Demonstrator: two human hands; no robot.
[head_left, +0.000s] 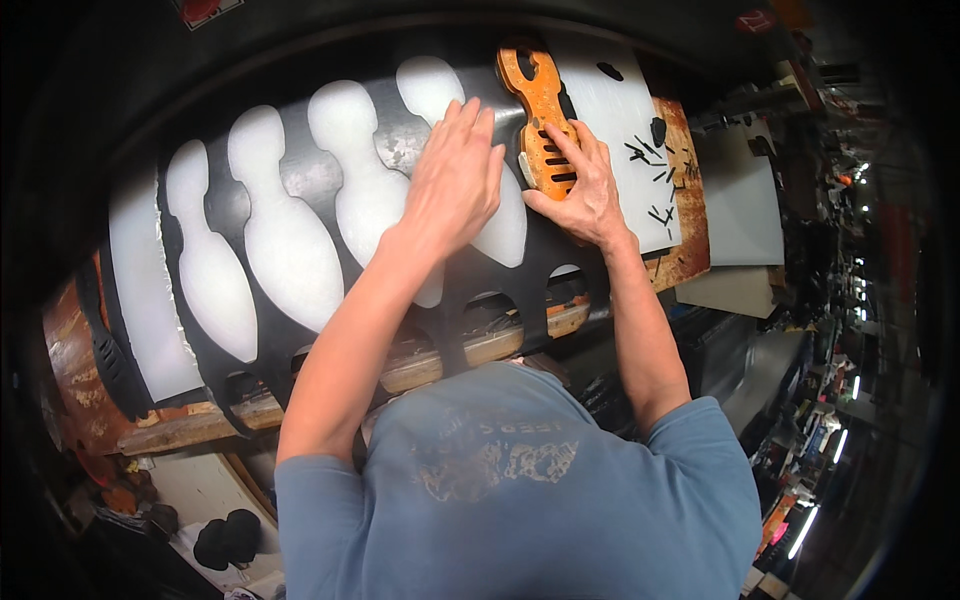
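Observation:
A black sheet with several bowling-pin-shaped cutouts lies over a white board that shows through them. My left hand rests flat on the sheet, fingers stretched out, partly covering two cutouts. To its right, an orange cutting die with a hole at its far end and several slots stands on the sheet's right edge. My right hand grips the near right part of this die, thumb at the near end and fingertips on top. The underside of the die is hidden.
White board to the right carries small black scraps. A rusty brown table edge borders it. At the far left hangs a black cut strip. Below left, a dark bundle lies on a pale board.

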